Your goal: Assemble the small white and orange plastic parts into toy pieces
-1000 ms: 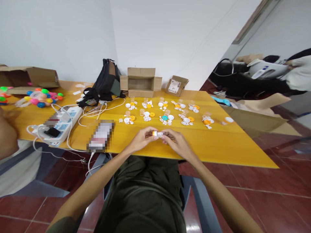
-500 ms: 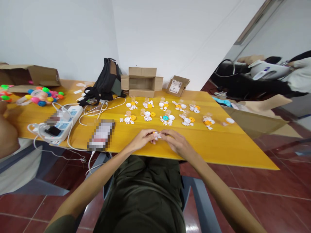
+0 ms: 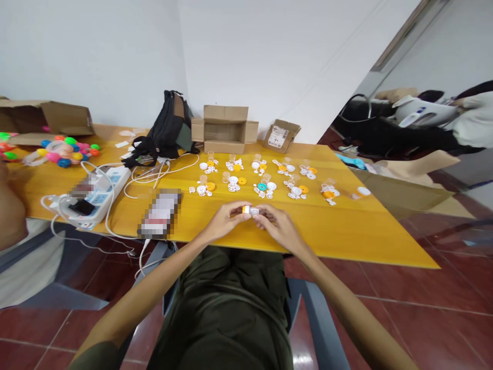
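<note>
My left hand (image 3: 227, 219) and my right hand (image 3: 274, 222) meet over the near edge of the yellow table (image 3: 358, 231), fingers pinched together. Between them they hold a small toy piece (image 3: 249, 210) with an orange end and a white, patterned body. Just beyond my hands lie several little sets of parts (image 3: 262, 180): white perforated discs, orange rings, one teal ring and small clear cups, set out in two rows.
A phone (image 3: 159, 214) lies left of my hands, a white power strip (image 3: 92, 196) with cables beyond it. A black backpack (image 3: 167, 131), open cardboard boxes (image 3: 225, 129) and colourful ball toys (image 3: 63, 151) stand at the back. Another person's arm (image 3: 10, 205) is at the far left.
My hands dipped to the tabletop with the small piece half a second ago and have risen slightly again; the orange end shows once more.
</note>
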`<action>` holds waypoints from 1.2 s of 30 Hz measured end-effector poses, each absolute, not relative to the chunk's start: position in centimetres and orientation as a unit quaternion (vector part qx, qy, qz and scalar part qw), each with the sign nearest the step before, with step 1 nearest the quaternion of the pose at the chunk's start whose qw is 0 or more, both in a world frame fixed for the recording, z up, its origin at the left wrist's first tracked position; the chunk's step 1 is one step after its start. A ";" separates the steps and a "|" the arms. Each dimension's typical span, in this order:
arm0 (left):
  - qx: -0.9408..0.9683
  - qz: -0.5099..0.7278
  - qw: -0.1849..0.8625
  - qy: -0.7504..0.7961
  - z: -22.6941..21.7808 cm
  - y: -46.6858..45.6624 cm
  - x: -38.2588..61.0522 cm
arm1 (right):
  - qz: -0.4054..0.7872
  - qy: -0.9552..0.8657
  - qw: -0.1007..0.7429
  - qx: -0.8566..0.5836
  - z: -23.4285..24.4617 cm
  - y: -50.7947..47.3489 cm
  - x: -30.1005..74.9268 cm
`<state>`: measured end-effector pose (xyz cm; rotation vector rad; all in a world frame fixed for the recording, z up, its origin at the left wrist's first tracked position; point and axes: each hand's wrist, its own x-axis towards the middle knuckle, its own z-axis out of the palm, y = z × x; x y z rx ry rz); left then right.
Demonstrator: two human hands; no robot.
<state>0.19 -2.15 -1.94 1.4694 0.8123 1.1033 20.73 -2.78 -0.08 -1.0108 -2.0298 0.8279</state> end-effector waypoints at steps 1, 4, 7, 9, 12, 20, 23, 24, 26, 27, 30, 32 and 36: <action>0.618 0.463 0.538 0.338 -1.9 -2.2 0.2 | 0.294 -0.797 0.360 -0.385 0.0 -2.8 20.8; 0.623 0.452 0.545 0.333 -1.5 -2.3 0.1 | 0.194 -0.842 0.362 -0.349 0.0 -2.6 21.1; 0.630 0.437 0.554 0.324 -1.1 -2.3 0.1 | 0.106 -0.882 0.335 -0.314 -0.4 -2.4 21.6; 0.630 0.428 0.567 0.315 -1.0 -2.2 0.1 | 0.052 -0.899 0.316 -0.297 -0.7 -2.2 22.1; 0.624 0.416 0.582 0.314 -1.0 -2.0 0.0 | 0.011 -0.914 0.301 -0.271 -0.9 -2.0 22.4; 0.597 0.460 0.570 0.327 -1.0 -2.3 0.1 | 0.242 -0.816 0.374 -0.368 -0.3 -2.5 21.2; 0.597 0.472 0.558 0.332 -1.1 -2.4 0.1 | 0.352 -0.762 0.372 -0.397 -0.1 -2.8 21.0; 0.600 0.471 0.556 0.331 -1.2 -2.4 0.1 | 0.369 -0.752 0.371 -0.400 0.0 -2.8 20.9; 0.606 0.467 0.556 0.326 -1.3 -2.3 0.0 | 0.373 -0.749 0.374 -0.400 0.2 -2.9 20.9; 0.607 0.465 0.558 0.324 -1.3 -2.3 0.0 | 0.360 -0.755 0.379 -0.396 0.3 -2.9 21.0; 0.606 0.460 0.565 0.317 -1.3 -2.2 -0.1 | 0.293 -0.788 0.393 -0.373 0.7 -2.9 21.1; 0.606 0.461 0.566 0.316 -1.2 -2.2 -0.2 | 0.251 -0.810 0.395 -0.352 0.8 -2.8 21.2; 0.604 0.466 0.565 0.314 -1.1 -2.2 -0.2 | 0.209 -0.831 0.396 -0.329 0.8 -2.8 21.3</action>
